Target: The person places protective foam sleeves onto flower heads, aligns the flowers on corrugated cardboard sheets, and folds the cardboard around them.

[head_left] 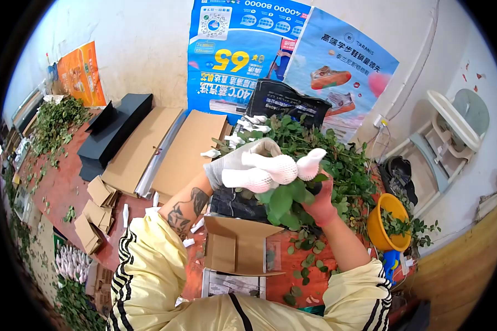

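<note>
Several flower heads in white mesh sleeves (280, 169) are bunched in front of me, with green leaves (284, 203) below them. My left hand (247, 156), in a pale grey glove, is curled behind the sleeved heads at their upper left. Leafy stems are wrapped by my right hand (321, 203), which wears a reddish glove, at the bunch's lower right. Beyond both hands lies a pile of leafy stems (342, 160), with more white-sleeved heads (254, 126) at its left. An open cardboard box (221, 249) stands below the bunch, near my body.
Flat cardboard (141, 149) and black boxes (113, 135) lie at the left of the red table (61, 190). A yellow bucket (376, 223) with leaves stands at the right, near a high chair (453, 124). Sleeved flowers (72, 265) fill the lower left.
</note>
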The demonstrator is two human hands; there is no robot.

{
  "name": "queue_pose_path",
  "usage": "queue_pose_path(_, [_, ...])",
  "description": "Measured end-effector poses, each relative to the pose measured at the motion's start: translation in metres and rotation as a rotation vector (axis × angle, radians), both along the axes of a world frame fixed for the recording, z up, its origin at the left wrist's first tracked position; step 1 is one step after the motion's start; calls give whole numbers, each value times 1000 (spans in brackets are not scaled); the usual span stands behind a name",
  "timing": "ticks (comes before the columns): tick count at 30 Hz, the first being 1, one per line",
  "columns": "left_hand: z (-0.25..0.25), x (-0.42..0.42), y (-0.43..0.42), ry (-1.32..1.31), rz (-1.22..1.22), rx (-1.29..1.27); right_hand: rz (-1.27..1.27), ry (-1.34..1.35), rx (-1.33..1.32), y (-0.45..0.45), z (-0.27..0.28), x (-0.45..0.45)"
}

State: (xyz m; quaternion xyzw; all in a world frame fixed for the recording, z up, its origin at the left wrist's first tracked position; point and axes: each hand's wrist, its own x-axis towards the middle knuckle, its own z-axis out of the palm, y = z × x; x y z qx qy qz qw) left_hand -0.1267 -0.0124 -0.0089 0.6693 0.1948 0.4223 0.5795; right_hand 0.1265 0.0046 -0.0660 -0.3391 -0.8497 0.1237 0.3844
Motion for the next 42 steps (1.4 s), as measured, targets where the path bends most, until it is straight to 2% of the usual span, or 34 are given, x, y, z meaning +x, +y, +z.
queue_pose_path(1, [-8, -2, 5, -3, 8, 1, 0, 15, 19, 2, -9, 4])
queue_pose_path(3, [-16, -3, 10, -311, -112, -91, -2, 44, 58, 4, -23, 11])
queue_pose_path(5, [-9, -3, 3, -395, -117, -40, -27, 92, 242, 6, -28, 16])
queue_pose_path(7, [4, -3, -3, -256, 112, -60, -55, 62, 253, -1, -8, 13])
queue_pose_path(8, [14, -1, -12, -53, 234, 195, -43, 105, 176, 2, -8, 15])
queue_pose_path(10, [22, 1, -27, -1, 277, 370, 54, 242, 12, -4, 12, 3])
queue_pose_path(11, [29, 1, -31, -39, 160, 225, 45, 249, 14, 2, 9, 1])
queue_pose_path(13, [25, 0, -25, -135, 30, -101, 142, 270, -186, 13, -2, 1])
queue_pose_path(14, [14, -1, -15, -208, 15, -278, 197, 144, -276, 19, 1, 6])
queue_pose_path(15, [22, 4, -25, -197, 39, -158, 187, 151, -285, 15, 12, 1])
queue_pose_path(16, [29, 9, -35, -189, 70, -40, 201, 19, -192, 6, 27, -4])
queue_pose_path(17, [20, 13, -31, -288, 10, -113, 216, -115, -96, 0, 34, -4])
queue_pose_path(18, [23, 13, -29, -266, -19, -74, 95, -194, -74, 2, 26, 2])
queue_pose_path(19, [32, 13, -31, -245, -47, -39, 94, -55, -5, 2, 28, 5])
queue_pose_path(20, [39, 13, -38, -251, 9, -67, -17, -182, 33, 10, 35, 21])
queue_pose_path(21, [51, 6, -49, -114, 125, 45, -127, -316, 70, 22, 44, 41])
queue_pose_path(23, [44, -13, -51, -39, 218, 143, -699, -631, 549, 19, 90, 78])
queue_pose_path(25, [46, -41, -80, 130, 267, 126, -931, -592, 853, 26, 150, 150])
queue_pose_path(26, [35, -56, -92, 124, 221, 74, -987, -551, 984, 25, 185, 190])
queue_pose_path(29, [-19, -102, -131, 133, 37, -140, -913, -369, 1100, -1, 271, 281])
queue_pose_path(30, [-36, -109, -143, 151, 58, -232, -812, -251, 1055, -13, 291, 291])
queue_pose_path(32, [-78, -124, -160, 158, 42, -368, -470, 140, 779, -38, 312, 275])
queue_pose_path(33, [-101, -128, -165, 143, 9, -416, -394, 197, 749, -51, 311, 245])
queue_pose_path(34, [-112, -126, -172, 156, 27, -452, -477, -13, 774, -57, 311, 236])
queue_pose_path(35, [-132, -129, -178, 244, 48, -397, -460, -12, 750, -60, 293, 222])
queue_pose_path(36, [-150, -126, -185, 311, 42, -337, -523, 57, 445, -73, 264, 180])
queue_pose_path(38, [-177, -115, -196, 375, 9, -299, -517, -344, 199, -90, 204, 133])
queue_pose_path(40, [-200, -110, -204, 359, -55, -331, -231, -784, -17, -112, 158, 65])
queue_pose_path(42, [-219, -108, -210, 346, -106, -367, 84, -1044, -260, -118, 99, 16])
